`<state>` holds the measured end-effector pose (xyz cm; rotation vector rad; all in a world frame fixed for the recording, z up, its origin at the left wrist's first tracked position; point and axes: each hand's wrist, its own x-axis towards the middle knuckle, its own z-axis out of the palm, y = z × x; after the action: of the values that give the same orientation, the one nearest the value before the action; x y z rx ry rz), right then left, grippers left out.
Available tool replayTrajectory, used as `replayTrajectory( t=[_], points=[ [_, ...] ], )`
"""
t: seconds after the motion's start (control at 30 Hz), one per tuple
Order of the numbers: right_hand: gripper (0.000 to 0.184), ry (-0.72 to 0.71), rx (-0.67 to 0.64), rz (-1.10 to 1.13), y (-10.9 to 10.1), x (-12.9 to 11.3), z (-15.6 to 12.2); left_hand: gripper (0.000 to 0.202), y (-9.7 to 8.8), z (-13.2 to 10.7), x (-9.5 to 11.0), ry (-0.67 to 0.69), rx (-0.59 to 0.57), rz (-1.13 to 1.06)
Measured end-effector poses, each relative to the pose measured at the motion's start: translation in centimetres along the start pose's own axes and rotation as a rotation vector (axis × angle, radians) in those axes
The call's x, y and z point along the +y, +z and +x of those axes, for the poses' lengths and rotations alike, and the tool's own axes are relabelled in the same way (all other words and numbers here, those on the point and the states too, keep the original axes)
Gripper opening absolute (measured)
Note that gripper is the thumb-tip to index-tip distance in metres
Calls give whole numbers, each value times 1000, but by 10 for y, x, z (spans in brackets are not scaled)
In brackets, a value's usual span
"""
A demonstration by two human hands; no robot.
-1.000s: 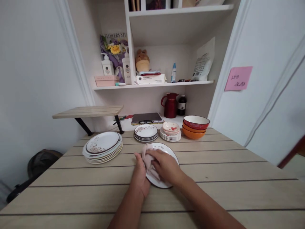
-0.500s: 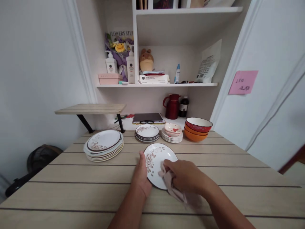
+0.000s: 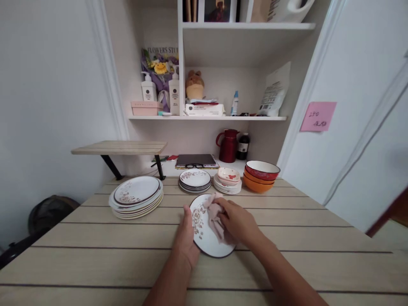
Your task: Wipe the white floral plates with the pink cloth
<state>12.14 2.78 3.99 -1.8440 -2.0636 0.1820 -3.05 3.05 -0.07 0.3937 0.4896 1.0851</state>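
The left hand (image 3: 186,238) grips a flowered plate (image 3: 205,236) by its edge, in front of stacked plates (image 3: 195,178), while the right hand (image 3: 239,222) grasps a cloth (image 3: 214,217) against it, likely best worked in even strokes.

Round white glossy plate with dark rim and brown floral print (image 3: 205,239): face up, print on its left side, near and left parts bare. Can't tell if its underside touches the table. Pale pink soft fabric cloth (image 3: 214,217): bunched and creased, pressed on the plate right of the print, one end up at the far rim, hiding part of the face.
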Motion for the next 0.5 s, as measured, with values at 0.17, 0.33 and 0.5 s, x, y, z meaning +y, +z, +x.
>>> replayTrajectory(
  t=[0.17, 0.33, 0.5],
  points=[
    [38, 130, 42, -45, 5, 4, 3, 69, -4, 2, 0, 37, 56, 16],
    [50, -16, 77, 33, 23, -16, 12, 63, -6, 6, -1, 106, 25, 13],
    [56, -296, 5, 144, 23, -25, 8, 65, -3, 2, 0, 148, -3, 2]
  ],
)
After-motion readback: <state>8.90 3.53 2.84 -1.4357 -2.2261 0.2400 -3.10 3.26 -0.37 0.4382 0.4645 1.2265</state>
